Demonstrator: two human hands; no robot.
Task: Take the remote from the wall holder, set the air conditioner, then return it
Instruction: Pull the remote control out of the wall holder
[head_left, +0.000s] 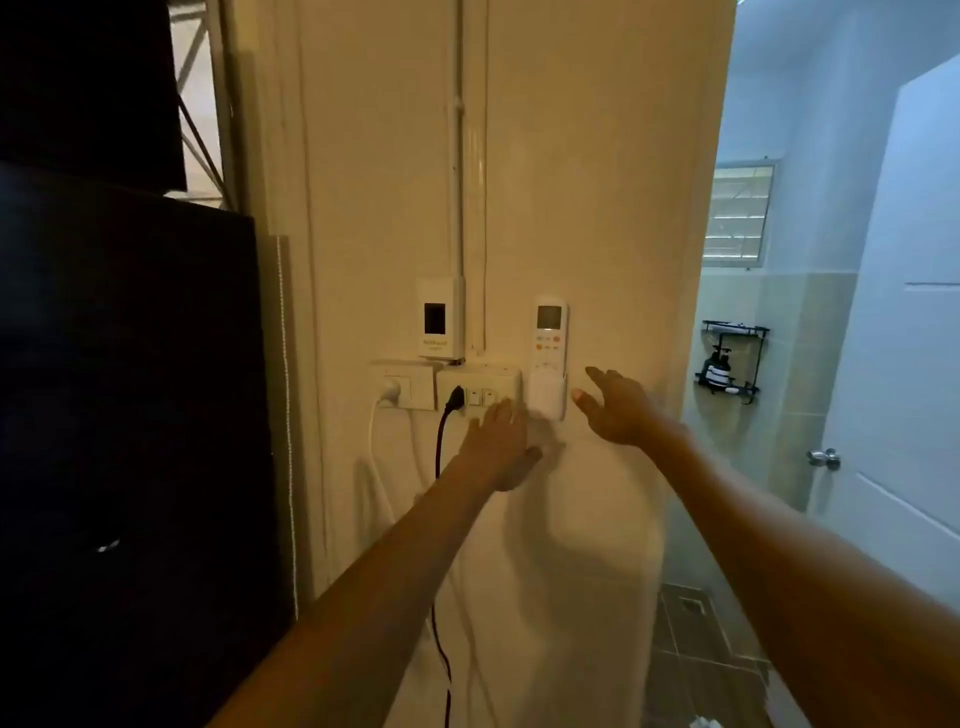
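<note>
A white remote (549, 332) with a grey screen and orange buttons stands upright in a white wall holder (546, 396) on the cream wall. My left hand (498, 441) lies flat against the wall just below and left of the holder, fingers apart, holding nothing. My right hand (618, 405) hovers to the right of the holder with thumb and fingers spread, a small gap away from it. The air conditioner is out of view.
Left of the holder sit a switch and socket plate (480, 389) with a black plug and cord, a second socket (405, 387) with a white plug, and a white breaker box (440, 325). A dark cabinet (130, 415) stands at left. At right, a doorway with a white door (904, 364).
</note>
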